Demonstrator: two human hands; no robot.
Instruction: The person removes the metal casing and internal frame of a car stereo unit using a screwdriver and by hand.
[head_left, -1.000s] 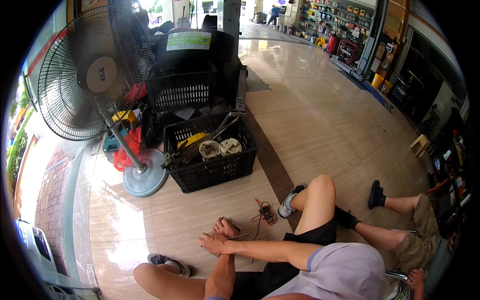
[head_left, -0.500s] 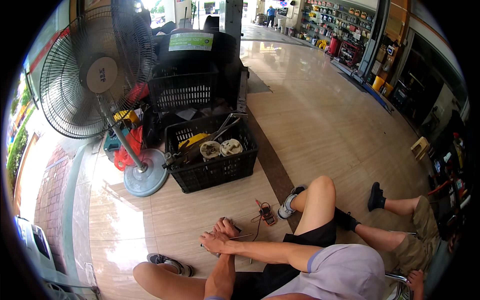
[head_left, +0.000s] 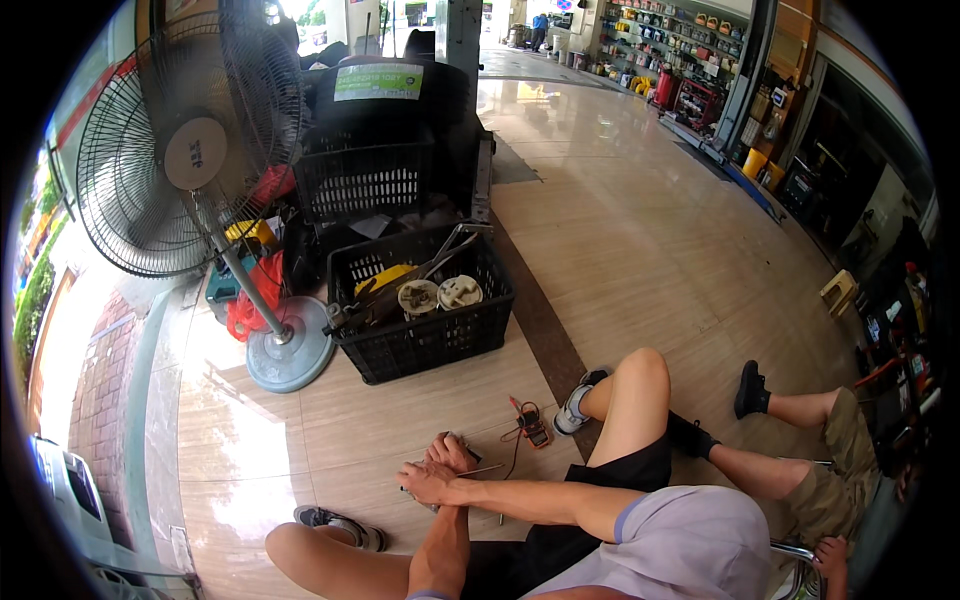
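Low in front of me my forearms cross, and both hands are closed together just above the floor. My right hand lies nearer and to the left, its arm passing over the left wrist. Against it, slightly farther away, is my left hand. A thin rod, like a tool shaft, sticks out to the right from between them. Bits of a dark object show at the edges of the fingers, but its kind is hidden. Right of my hands, an orange and black multimeter lies on the floor with a red probe and dark lead.
Ahead stands a black plastic crate with metal parts and two pale round pieces. A pedestal fan stands left of it. Another person's leg is at my right, near a small stool. Shelves of bottles line the back.
My hands stay closed together in nearly the same spot; the rod has shifted only slightly. The person in blue far at the back has changed posture. The whole view has moved a little.
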